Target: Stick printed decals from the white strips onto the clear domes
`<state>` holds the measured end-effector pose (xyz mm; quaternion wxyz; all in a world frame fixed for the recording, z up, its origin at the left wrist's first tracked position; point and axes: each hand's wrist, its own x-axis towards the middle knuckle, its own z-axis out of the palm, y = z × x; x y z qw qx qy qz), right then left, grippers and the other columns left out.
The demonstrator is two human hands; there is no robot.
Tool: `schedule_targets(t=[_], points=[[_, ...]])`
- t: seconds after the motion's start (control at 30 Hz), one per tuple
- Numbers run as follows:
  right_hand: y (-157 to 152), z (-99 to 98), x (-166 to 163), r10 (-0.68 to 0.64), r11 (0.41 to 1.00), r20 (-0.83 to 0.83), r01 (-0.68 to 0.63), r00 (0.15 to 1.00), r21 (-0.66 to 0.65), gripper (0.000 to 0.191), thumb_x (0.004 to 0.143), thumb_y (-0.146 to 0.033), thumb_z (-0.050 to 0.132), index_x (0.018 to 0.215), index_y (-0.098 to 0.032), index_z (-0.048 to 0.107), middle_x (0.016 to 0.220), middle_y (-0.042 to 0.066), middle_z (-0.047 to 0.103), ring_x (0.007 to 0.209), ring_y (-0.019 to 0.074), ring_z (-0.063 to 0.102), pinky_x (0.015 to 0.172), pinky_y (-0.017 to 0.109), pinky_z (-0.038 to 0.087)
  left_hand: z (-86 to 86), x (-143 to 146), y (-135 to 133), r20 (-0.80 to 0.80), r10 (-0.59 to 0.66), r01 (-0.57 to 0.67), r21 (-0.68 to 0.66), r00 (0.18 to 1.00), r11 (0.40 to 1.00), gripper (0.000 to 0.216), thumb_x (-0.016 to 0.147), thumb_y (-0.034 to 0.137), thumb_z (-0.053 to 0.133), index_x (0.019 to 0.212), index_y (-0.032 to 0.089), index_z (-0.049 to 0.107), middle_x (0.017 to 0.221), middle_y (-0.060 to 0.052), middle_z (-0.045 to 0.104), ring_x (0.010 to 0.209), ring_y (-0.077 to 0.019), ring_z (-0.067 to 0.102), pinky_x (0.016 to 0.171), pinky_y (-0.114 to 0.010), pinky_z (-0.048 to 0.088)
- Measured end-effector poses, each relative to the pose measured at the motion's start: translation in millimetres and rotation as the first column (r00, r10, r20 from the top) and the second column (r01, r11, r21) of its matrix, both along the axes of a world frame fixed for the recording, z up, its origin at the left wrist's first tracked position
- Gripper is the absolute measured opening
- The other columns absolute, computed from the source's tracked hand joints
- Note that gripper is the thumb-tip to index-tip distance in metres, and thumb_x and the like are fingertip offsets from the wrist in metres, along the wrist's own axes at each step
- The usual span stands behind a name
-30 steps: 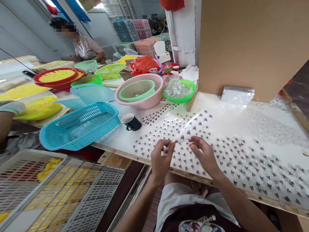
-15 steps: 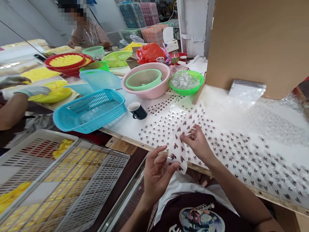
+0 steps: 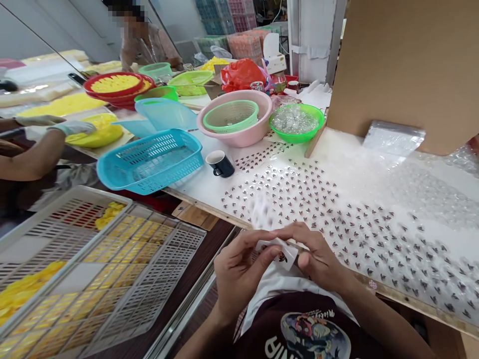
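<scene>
My left hand (image 3: 237,269) and my right hand (image 3: 318,254) are close together just in front of the table's near edge, above my lap. Both pinch a small clear plastic strip (image 3: 282,252) printed with dark motifs, which lies between their fingertips. A blurred part of the strip rises above my fingers. On the white table top (image 3: 337,164) behind them lie several rows of small dark-printed pieces (image 3: 329,209).
A black cup (image 3: 221,163) and a blue basket (image 3: 151,160) stand at the left of the table. A pink bowl holding a green strainer (image 3: 232,117), a green bowl of clear pieces (image 3: 296,121), a cardboard panel (image 3: 404,65), grey trays (image 3: 90,269) and other people's gloved hands (image 3: 71,127) are around.
My hands have drawn back from over the table toward my body and closed together on the strip, which hung longer between them before. The camera view shifted left and down.
</scene>
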<state>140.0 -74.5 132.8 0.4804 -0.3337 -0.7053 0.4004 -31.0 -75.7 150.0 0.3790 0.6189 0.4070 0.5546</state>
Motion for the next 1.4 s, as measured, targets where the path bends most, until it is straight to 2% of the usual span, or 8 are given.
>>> schedule_targets(t=[0.2,0.33,0.43,0.7,0.87,1.13,1.3,1.4], points=[[-11,-12.9,-4,-0.152,0.924,-0.085,0.111,0.985,-0.366,0.029,0.089,-0.048,0.06,0.092,-0.02,0.069,0.082,0.003,0.067,0.076,0.0159,0.06,0.07,0.028,0.047,-5.4,-5,7,-0.118,-0.107,0.082,-0.202,0.987,0.976,0.026,0.084,0.028,0.07,0.109,0.02,0.07,0.084,-0.003,0.066,0.072,-0.0139,0.06,0.063,-0.022,0.048],[-12,-24.5,-3,-0.205,0.802,-0.231,0.028,0.951,-0.597,0.037,0.084,-0.056,0.061,0.083,-0.019,0.065,0.06,-0.001,0.055,0.057,0.0137,0.055,0.05,0.023,0.041,-24.0,0,19,-0.156,-0.152,0.115,-0.225,0.976,0.968,0.031,0.084,0.03,0.07,0.113,0.019,0.068,0.09,-0.005,0.062,0.076,-0.0142,0.055,0.067,-0.023,0.046],[-13,-35.7,-1,-0.234,0.74,-0.243,0.01,0.941,-0.673,0.042,0.081,-0.062,0.062,0.079,-0.02,0.063,0.057,-0.002,0.052,0.051,0.0125,0.05,0.042,0.022,0.035,-38.4,7,24,-0.052,-0.246,0.213,-0.352,0.968,0.912,0.023,0.084,0.035,0.068,0.096,0.016,0.068,0.082,-0.005,0.062,0.072,-0.0147,0.055,0.063,-0.023,0.046],[-15,-57.1,13,-0.406,0.781,-0.025,0.333,0.914,-0.528,0.027,0.083,-0.045,0.065,0.099,-0.022,0.064,0.081,0.002,0.06,0.069,0.0161,0.058,0.053,0.026,0.048,-50.5,20,25,-0.065,-0.187,0.139,-0.445,0.98,0.885,0.026,0.082,0.036,0.068,0.072,0.014,0.061,0.065,0.001,0.053,0.061,-0.0109,0.046,0.056,-0.02,0.039],[-12,-58.2,18,-0.422,0.833,0.107,0.432,0.9,-0.345,0.014,0.086,-0.037,0.063,0.087,-0.023,0.067,0.084,0.003,0.064,0.081,0.0199,0.06,0.077,0.034,0.049,-54.2,21,25,-0.104,-0.187,0.123,-0.443,0.977,0.888,0.028,0.082,0.037,0.069,0.068,0.015,0.059,0.063,0.002,0.051,0.059,-0.0104,0.043,0.055,-0.02,0.036],[-9,-58.8,20,-0.482,0.863,0.183,0.5,0.857,-0.071,0.008,0.089,-0.028,0.06,0.086,-0.023,0.066,0.09,0.004,0.066,0.09,0.0212,0.06,0.086,0.039,0.043,-60.5,22,28,-0.124,-0.186,0.109,-0.458,0.975,0.882,0.036,0.078,0.043,0.071,0.061,0.016,0.054,0.057,0.004,0.045,0.056,-0.0099,0.039,0.053,-0.021,0.033],[-7,-51.0,23,-0.536,0.833,0.04,0.536,0.843,-0.136,0.006,0.088,-0.026,0.06,0.09,-0.024,0.065,0.091,0.004,0.061,0.091,0.0193,0.057,0.081,0.034,0.045,-64.6,21,28,-0.131,-0.235,0.154,-0.452,0.963,0.879,0.037,0.081,0.043,0.069,0.061,0.016,0.053,0.056,0.004,0.043,0.055,-0.0095,0.038,0.05,-0.02,0.031],[-6,-41.0,23,-0.43,0.866,-0.017,0.407,0.903,-0.291,0.024,0.085,-0.028,0.063,0.109,-0.026,0.061,0.094,0.003,0.064,0.087,0.0181,0.059,0.083,0.035,0.047,-62.5,23,28,-0.114,-0.333,0.247,-0.462,0.936,0.852,0.038,0.081,0.044,0.069,0.061,0.015,0.054,0.057,0.003,0.045,0.055,-0.0096,0.039,0.051,-0.02,0.032]])
